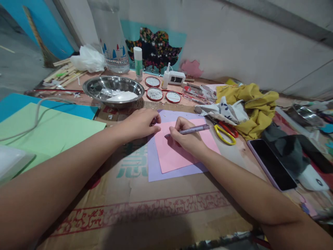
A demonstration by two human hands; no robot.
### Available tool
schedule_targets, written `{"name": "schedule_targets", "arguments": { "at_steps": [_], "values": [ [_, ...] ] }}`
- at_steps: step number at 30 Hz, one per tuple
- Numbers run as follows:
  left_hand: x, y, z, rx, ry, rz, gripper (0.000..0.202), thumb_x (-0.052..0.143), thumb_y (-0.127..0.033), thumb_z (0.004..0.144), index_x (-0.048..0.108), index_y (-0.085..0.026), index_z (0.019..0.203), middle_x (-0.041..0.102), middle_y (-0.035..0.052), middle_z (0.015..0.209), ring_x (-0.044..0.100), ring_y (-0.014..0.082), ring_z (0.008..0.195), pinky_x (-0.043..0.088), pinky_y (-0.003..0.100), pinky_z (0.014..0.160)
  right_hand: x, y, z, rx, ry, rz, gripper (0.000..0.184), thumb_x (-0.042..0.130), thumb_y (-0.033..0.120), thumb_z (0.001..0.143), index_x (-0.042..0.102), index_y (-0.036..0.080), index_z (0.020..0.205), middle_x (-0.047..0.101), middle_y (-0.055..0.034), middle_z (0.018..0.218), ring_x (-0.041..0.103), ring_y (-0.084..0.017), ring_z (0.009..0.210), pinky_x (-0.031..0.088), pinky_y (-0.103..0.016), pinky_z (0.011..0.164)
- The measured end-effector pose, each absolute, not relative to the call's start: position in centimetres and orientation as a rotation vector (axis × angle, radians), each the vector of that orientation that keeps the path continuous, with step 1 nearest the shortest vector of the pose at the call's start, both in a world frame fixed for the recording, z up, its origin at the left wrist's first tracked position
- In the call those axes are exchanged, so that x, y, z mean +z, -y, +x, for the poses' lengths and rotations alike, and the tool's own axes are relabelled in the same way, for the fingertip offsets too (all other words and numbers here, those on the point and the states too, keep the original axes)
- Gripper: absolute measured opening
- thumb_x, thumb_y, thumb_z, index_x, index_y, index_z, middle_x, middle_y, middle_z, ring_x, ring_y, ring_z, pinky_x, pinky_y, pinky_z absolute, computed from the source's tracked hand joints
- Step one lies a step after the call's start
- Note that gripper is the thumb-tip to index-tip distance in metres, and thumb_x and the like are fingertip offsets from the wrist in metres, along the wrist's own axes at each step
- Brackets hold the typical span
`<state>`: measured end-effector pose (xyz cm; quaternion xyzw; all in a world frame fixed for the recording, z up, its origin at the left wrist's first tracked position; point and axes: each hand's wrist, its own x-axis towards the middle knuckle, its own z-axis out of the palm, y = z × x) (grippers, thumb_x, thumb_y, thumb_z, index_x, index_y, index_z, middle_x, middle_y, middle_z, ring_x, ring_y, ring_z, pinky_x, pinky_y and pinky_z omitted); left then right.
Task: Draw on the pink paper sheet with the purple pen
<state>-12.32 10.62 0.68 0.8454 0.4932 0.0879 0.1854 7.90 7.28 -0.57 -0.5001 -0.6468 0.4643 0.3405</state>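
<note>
My right hand (186, 137) is closed around a purple pen (194, 129), its tip pointing left at a pink sheet of paper (170, 158). The pink sheet lies on a larger lavender sheet (153, 170), which shows along its edges. At the upper left edge of these sheets rests my left hand (143, 123), thumb apart from the loosely bent fingers, with nothing visible between them. Some of its fingertips are hidden. Beneath the papers is a printed cardboard sheet (125, 211).
Yellow-handled scissors (225, 135), yellow cloth (249, 104) and a phone (272, 163) lie right. Behind stand a steel bowl (113, 100), a glue stick (138, 64), a water bottle (111, 38) and small lids of beads (154, 93). Green paper (59, 128) lies left.
</note>
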Motion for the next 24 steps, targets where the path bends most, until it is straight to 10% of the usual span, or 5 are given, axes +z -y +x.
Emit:
{"name": "schedule_targets", "arguments": {
  "at_steps": [24],
  "values": [
    [0.26, -10.83, -12.43, 0.271, -1.371, 2.420, 0.023, 0.058, -0.038, 0.085, 0.065, -0.021, 0.099, 0.068, 0.0064, 0.098, 0.060, 0.0232, 0.092, 0.042, 0.033, 0.075, -0.16, -7.26, 7.75, 1.262, 1.674, -1.317, 0.026, 0.060, 0.024, 0.085, 0.040, 0.022, 0.067, 0.049, 0.0092, 0.047, 0.047, -0.007, 0.039, 0.033, -0.019, 0.042]
  ]
}}
